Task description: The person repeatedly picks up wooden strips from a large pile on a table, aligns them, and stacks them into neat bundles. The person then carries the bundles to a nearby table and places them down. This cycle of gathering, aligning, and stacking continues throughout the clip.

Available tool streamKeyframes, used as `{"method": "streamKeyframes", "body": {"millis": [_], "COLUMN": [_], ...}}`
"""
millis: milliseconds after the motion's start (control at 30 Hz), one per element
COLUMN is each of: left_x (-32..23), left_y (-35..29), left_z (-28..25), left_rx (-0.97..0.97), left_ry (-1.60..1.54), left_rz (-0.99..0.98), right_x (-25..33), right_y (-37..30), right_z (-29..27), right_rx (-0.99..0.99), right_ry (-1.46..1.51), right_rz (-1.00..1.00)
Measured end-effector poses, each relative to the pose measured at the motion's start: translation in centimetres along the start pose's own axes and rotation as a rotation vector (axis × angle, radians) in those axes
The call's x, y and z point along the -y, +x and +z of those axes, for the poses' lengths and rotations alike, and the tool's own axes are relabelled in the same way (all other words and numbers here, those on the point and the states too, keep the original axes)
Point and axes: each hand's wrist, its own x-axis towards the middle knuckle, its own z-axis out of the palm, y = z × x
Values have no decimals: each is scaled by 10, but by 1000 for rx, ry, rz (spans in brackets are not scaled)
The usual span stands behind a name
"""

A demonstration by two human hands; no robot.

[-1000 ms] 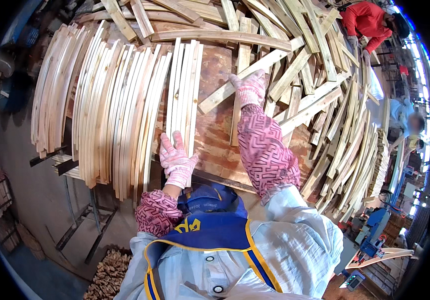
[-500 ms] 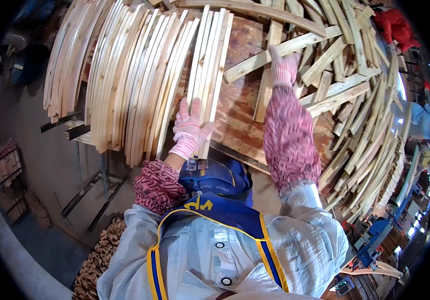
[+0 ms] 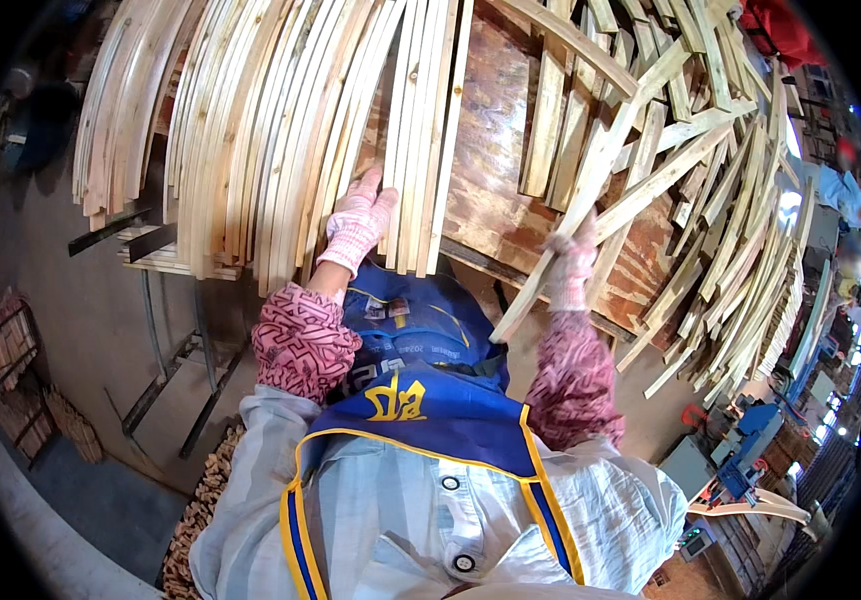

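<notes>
On the right, one closed hold

The pink-and-white-gloved right hand (image 3: 573, 266) appears to have its grip closed around one long, pale, flat wooden strip (image 3: 597, 175), though blur hides the finger contact. That strip slants across the reddish-brown wooden tabletop (image 3: 486, 140), its near end jutting past the edge. The left hand (image 3: 358, 224), gloved alike, rests its fingers beside a narrow group of pale strips (image 3: 419, 130); whether its grip squeezes, I cannot tell. Farther left lies a long row of closely set strips (image 3: 251, 140); to the right, a loose pile of crossing strips (image 3: 743, 235). The step looks like taking up a single strip; the next move probably calls for a firm hold that clears its neighbours.
</notes>
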Motion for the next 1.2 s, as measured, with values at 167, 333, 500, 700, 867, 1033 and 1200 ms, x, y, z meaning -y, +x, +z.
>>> {"method": "streamKeyframes", "body": {"millis": [167, 333, 500, 700, 867, 1033, 1200], "left_x": [-36, -48, -45, -31, -16, 92, 60], "left_y": [-9, -24, -17, -21, -58, -61, -75], "left_z": [-13, 13, 22, 13, 22, 58, 50], "left_rx": [138, -10, 31, 77, 257, 247, 359], "left_ry": [259, 360, 342, 483, 487, -399, -570], "left_rz": [-189, -264, -230, -196, -150, 147, 40], "right_x": [-17, 18, -15, -16, -36, 24, 3], "right_y": [-24, -23, 18, 23, -15, -23, -1], "right_z": [10, 8, 107, 164, 126, 135, 119], "right_rx": [-269, 165, 260, 437, 401, 441, 305], "right_ry": [112, 96, -240, -618, -668, -1447, -1071], "right_rz": [-30, 20, 246, 183, 140, -108, 28]}}
